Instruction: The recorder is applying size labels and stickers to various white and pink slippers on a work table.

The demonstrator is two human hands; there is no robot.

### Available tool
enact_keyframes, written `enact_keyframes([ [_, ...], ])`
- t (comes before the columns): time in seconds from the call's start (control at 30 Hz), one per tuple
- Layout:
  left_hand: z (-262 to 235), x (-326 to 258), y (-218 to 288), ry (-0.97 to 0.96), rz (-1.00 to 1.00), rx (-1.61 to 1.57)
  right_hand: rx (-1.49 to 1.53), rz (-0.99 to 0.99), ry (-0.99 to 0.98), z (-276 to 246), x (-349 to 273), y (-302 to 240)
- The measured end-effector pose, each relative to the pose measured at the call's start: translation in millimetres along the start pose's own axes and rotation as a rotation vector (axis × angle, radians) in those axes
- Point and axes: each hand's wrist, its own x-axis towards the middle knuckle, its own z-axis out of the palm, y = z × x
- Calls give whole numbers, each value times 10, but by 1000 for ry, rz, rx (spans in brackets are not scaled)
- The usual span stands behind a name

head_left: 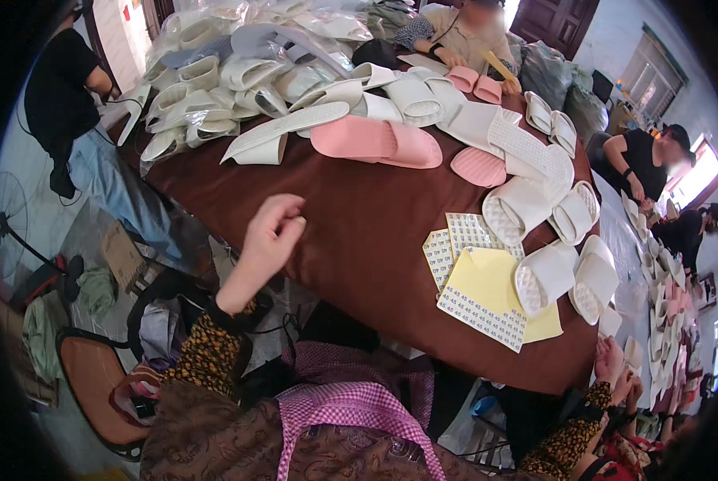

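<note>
My left hand (267,247) hovers over the near left edge of the brown-covered table (359,240). Its fingers bend loosely, the thumb stands a little apart, and nothing shows between them. Far to the right, my right hand (608,359) is at the table's right edge, close to a small white slipper (610,322). Its fingers are partly hidden, so I cannot tell whether it grips anything. Sheets of printed stickers (481,314) with yellow backing (481,276) lie between my hands. White slippers (545,276) stand beside them, and a pink slipper (375,143) lies farther back.
Bagged white slippers (206,104) are heaped at the far left. Across the table a person (463,40) has hands near small pink slippers (475,82). Another person's hand (627,386) is close beside my right hand. A chair (94,385) stands at the lower left.
</note>
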Motion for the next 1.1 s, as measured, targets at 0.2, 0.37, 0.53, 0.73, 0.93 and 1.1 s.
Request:
enact_keyframes([
  [0.2, -509, 347, -512, 146, -97, 307, -417, -314, 121, 1122, -809, -287],
  [0.37, -830, 656, -775, 154, 132, 652, -504, -575, -43, 2060, -1765, -475],
  [0.53, -964, 882, -959, 29, -122, 869, -647, -635, -337, 2722, -2376, -298],
  [0.73, -993, 1095, -1211, -109, -170, 884, -636, -577, -571, 3133, -2535, 13],
  [0.93, -1044, 1197, -1244, -169, -17, 758, -584, -489, -621, 3134, -2522, 216],
  [1.1, -1090, 1273, -1003, -193, -21, 714, -517, -441, -605, 3051, -2494, 222],
])
